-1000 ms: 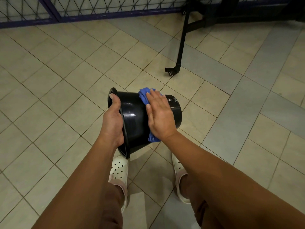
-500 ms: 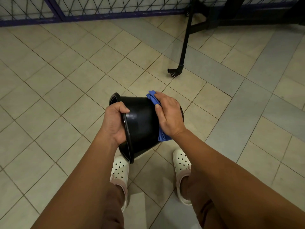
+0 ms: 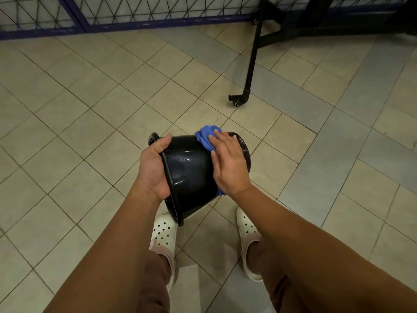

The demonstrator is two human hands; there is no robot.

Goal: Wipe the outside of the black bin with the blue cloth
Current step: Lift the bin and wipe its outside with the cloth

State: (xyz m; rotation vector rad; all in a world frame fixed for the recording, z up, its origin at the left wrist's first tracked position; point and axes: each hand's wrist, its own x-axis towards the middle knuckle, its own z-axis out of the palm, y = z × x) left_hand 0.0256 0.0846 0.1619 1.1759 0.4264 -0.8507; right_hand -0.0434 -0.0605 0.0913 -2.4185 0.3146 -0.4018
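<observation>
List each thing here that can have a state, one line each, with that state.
bin: held off the floor, tipped sideways, mouth to the left.
cloth: bunched, pressed against the bin's wall.
left hand: grips the bin's rim.
right hand: fingers straight, pressing the cloth.
clogs: worn, flat on the floor.

Dim, warm, even indoor light. Faint soft shadows lie on the tiled floor (image 3: 67,154) near the shoes (image 3: 163,233). Small glare spots shine on the black bin (image 3: 191,175). Focus is sharp; wide-angle distortion bends the far fence (image 3: 135,10).
</observation>
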